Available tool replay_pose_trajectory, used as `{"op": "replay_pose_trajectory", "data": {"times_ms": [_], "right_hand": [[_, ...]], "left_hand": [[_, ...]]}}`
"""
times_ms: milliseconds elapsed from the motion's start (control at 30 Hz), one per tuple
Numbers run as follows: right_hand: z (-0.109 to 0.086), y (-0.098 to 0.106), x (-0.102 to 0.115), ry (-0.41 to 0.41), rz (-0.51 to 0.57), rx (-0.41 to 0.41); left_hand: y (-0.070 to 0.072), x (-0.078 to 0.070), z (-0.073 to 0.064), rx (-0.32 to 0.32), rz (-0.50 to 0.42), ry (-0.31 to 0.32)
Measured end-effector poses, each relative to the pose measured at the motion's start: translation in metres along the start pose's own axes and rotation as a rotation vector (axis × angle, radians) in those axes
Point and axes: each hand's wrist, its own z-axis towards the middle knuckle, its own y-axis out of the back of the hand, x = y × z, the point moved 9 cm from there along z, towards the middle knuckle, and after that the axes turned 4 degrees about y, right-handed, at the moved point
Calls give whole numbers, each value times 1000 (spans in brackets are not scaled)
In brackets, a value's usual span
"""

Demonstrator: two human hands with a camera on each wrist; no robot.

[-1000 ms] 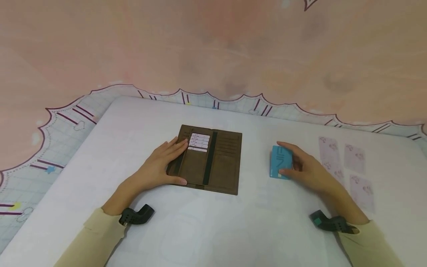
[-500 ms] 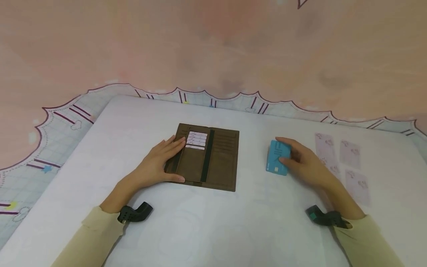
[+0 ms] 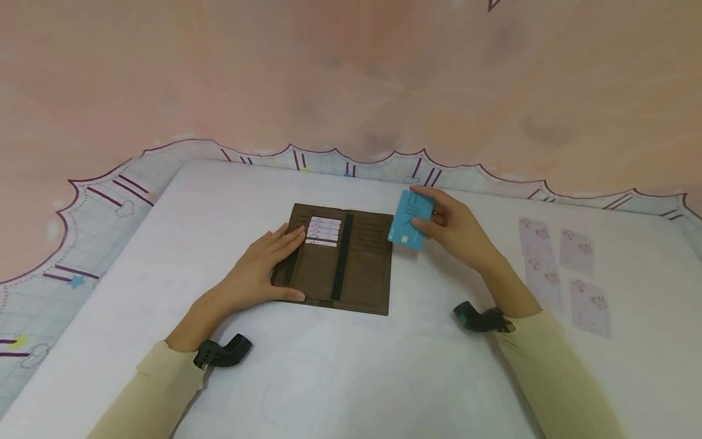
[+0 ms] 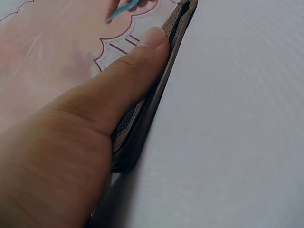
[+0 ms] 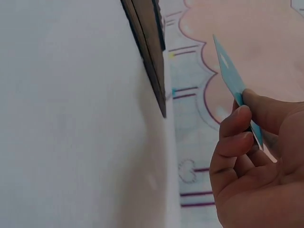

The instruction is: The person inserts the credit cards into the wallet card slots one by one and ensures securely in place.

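An open brown wallet (image 3: 364,280) lies flat on the white table, with several white cards (image 3: 323,230) tucked in slots of its left half. My left hand (image 3: 258,268) rests on the wallet's left side, fingers spread; in the left wrist view the thumb (image 4: 137,61) lies along its near edge. My right hand (image 3: 452,228) pinches a blue card (image 3: 408,213) between thumb and fingers. That card is raised above the table beside the wallet's upper right corner. In the right wrist view the card (image 5: 231,78) is seen nearly edge-on.
Several pale pink printed rectangles (image 3: 589,308) lie on the white table (image 3: 329,378) at the right. A patterned peach cloth (image 3: 351,79) lies beyond the table's far edge. Each wrist wears a black camera band (image 3: 222,352).
My right hand has lifted the blue card and carried it left and away from me, up to the wallet's right edge. The left hand has stayed in place on the wallet.
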Motion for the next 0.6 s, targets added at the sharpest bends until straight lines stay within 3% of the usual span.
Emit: {"op": "replay_pose_trajectory", "data": {"times_ms": [200, 433, 600], "right_hand": [[28, -31, -9, -52, 106, 32], [34, -48, -29, -94, 44, 26], [33, -51, -30, -53, 17, 19]], "left_hand": [[2, 4, 0, 14, 5, 23], [-3, 1, 1, 18, -20, 18], [0, -1, 1, 1, -1, 2]]}}
